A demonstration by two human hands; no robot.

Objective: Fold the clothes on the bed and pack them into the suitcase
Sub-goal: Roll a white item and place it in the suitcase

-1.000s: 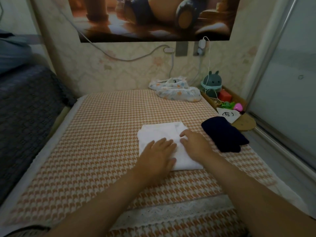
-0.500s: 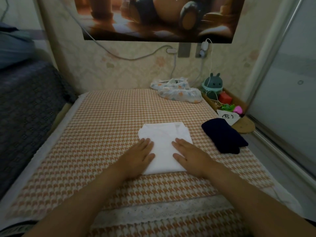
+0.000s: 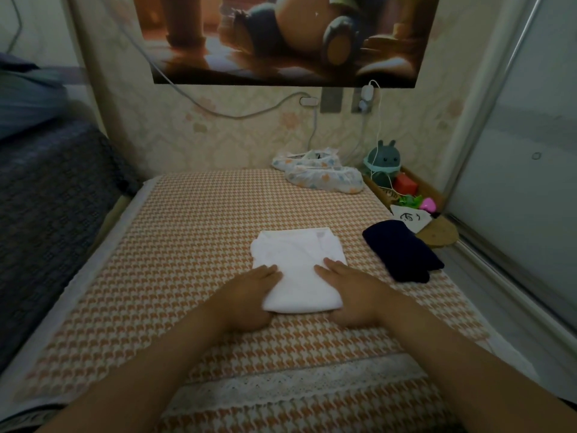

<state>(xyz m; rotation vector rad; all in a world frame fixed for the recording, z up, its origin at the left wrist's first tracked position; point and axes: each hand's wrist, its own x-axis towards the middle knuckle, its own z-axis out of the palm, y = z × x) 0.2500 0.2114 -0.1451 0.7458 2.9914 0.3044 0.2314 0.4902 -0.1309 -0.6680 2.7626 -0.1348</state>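
A person's left hand and right hand grip the near corners of a folded white garment in the middle of the houndstooth-covered bed, fingers pressed together on top, thumbs tucked beneath its edge. A folded dark garment lies to the right, apart. A white card beyond it bears an unreadable scrawl.

Dim room: floral wallpapered wall, large poster, sliding door.
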